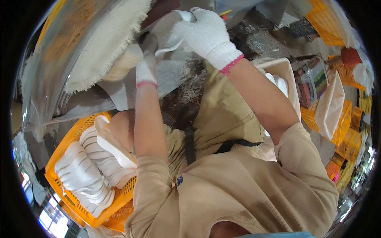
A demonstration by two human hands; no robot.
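Observation:
My right hand (206,33), in a white knitted glove with a pink cuff, is closed on a glossy white curved piece (170,50). My left hand (147,65), gloved alike with a greyed finger part, grips the same piece from its left side; its fingertips are partly hidden. Just left of the hands stands a large cloth buffing wheel (107,43) with a frayed edge. An orange basket (55,174) beside my left leg holds stacked white, sole-shaped pieces (81,170). One more white piece (115,148) lies on top, near my left forearm.
A clear plastic sheet (39,91) hangs at the left. Grey sheeting (170,73) and loose fibre dust (190,91) lie below my hands. A cloth-lined container (291,79) with white pieces stands by my right arm. Orange crates (349,142) are stacked farther right.

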